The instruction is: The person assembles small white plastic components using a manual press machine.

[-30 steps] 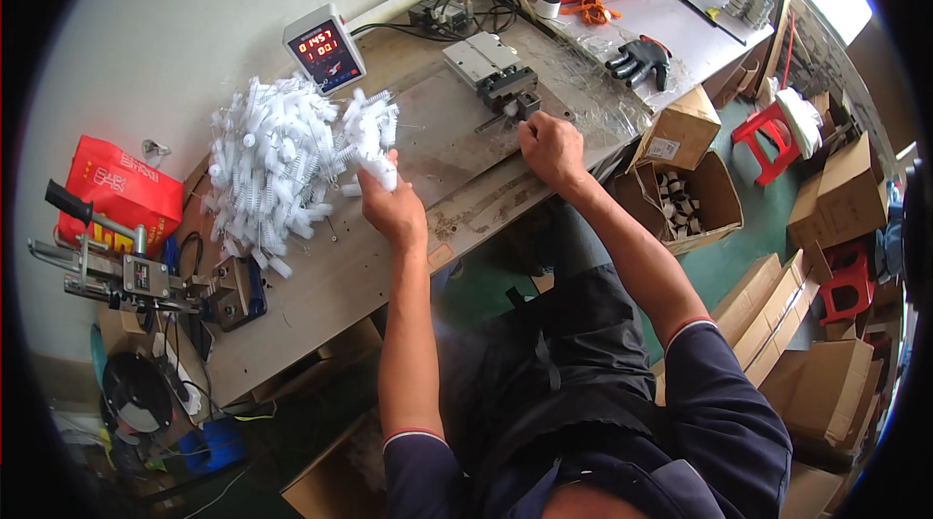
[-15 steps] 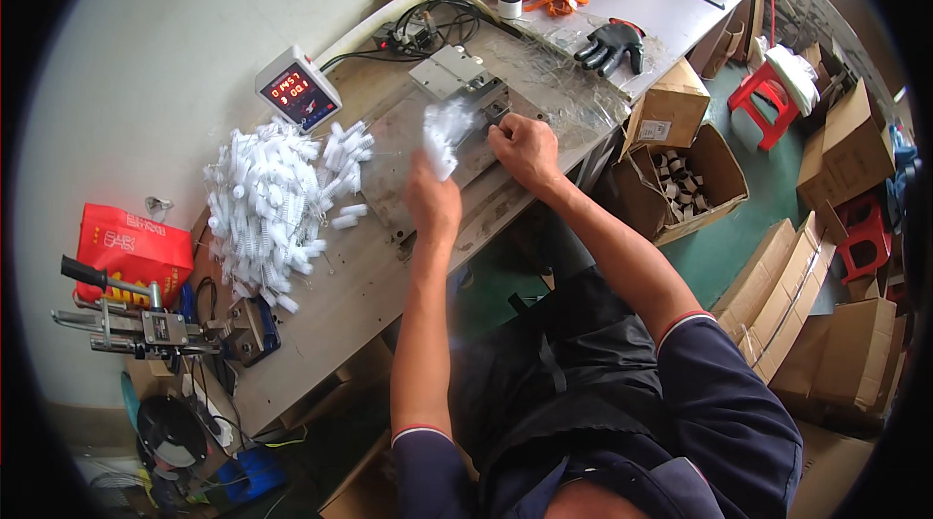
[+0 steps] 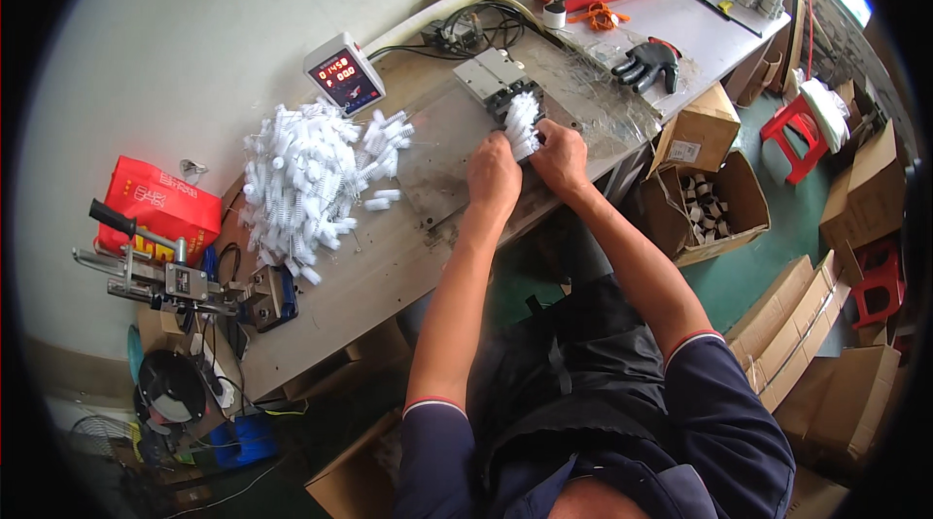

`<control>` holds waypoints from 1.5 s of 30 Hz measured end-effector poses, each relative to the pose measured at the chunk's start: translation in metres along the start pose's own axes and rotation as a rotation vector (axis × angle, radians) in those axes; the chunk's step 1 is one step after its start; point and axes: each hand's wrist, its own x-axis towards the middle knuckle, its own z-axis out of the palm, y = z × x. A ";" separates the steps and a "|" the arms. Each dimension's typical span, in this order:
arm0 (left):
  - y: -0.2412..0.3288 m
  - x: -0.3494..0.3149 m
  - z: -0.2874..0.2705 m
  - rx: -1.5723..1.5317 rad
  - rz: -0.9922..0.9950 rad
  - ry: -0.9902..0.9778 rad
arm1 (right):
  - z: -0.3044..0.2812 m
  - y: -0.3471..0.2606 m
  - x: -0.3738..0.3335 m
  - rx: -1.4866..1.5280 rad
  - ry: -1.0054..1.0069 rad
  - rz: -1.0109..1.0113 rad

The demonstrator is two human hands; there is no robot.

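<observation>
Mid-job at the bench [image 3: 340, 303], our left hand [image 3: 495, 171] appears to pinch white brushes [image 3: 522, 122] by the metal fixture [image 3: 489, 75]; whether our curled right hand [image 3: 562, 155] grips anything, or the brush pile [image 3: 299, 169] is finished or waiting, we cannot tell.

By the wall [image 3: 194, 62] stands a red bag [image 3: 160, 200]; well apart lies a black glove [image 3: 654, 62].

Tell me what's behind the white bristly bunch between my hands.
Beyond the white bristly bunch, a grey block and part of a dark fixture show. Whatever the bunch itself covers can't be seen.
</observation>
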 end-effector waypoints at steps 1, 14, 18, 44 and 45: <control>0.001 0.000 -0.003 -0.013 -0.045 -0.067 | -0.001 0.000 -0.002 -0.002 0.007 -0.007; -0.099 -0.054 -0.084 -1.767 -0.666 -0.041 | 0.069 -0.076 0.001 0.086 -0.078 -0.522; -0.112 -0.061 -0.083 -1.962 -0.640 0.025 | 0.104 -0.093 0.015 -0.127 -0.236 -0.494; -0.104 -0.064 -0.083 -1.635 -0.697 0.249 | 0.048 -0.068 0.021 -0.248 -0.633 -0.413; -0.105 -0.065 -0.083 -1.621 -0.699 0.258 | 0.047 -0.068 0.018 -0.199 -0.620 -0.364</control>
